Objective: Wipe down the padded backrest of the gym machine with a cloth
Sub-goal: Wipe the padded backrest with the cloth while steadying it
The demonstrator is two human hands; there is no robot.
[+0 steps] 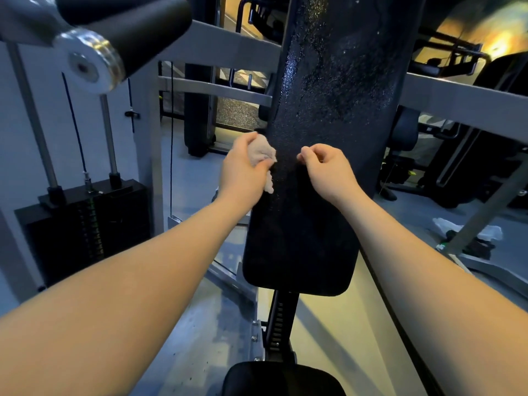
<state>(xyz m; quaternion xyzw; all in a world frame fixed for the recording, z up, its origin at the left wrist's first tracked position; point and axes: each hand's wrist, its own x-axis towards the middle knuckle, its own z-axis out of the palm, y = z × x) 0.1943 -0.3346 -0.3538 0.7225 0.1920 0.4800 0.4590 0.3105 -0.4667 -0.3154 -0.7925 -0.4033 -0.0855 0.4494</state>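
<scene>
2 bare forearms reach forward from the bottom corners of the view toward the black padded backrest (328, 110), which rises upright through the middle of the scene.

The left hand (243, 167) grips a crumpled beige cloth (263, 154), its fingers curled round the bundle. The cloth touches the left edge of the backrest about halfway up, and a loose corner hangs below the hand against the pad.

The right hand (325, 167) sits level with the left, over the middle of the pad. Its fingers are curled in, with the thumb and forefinger tips close together. Nothing shows between them, and I cannot tell whether the knuckles touch the pad.

Above the hands the pad's surface glistens with pale specks. Below them it looks dull and dark down to its rounded lower edge.

Under the backrest a notched adjustment post (278, 324) runs down to a black seat (283, 378) at the bottom edge.

To the left stands a black weight stack (85, 224) with 2 chrome guide rods, and a black roller pad (137, 32) juts in at the top left. Grey frame bars (457, 101) cross behind the backrest. On the floor at the right lies some crumpled white material (485, 232).
</scene>
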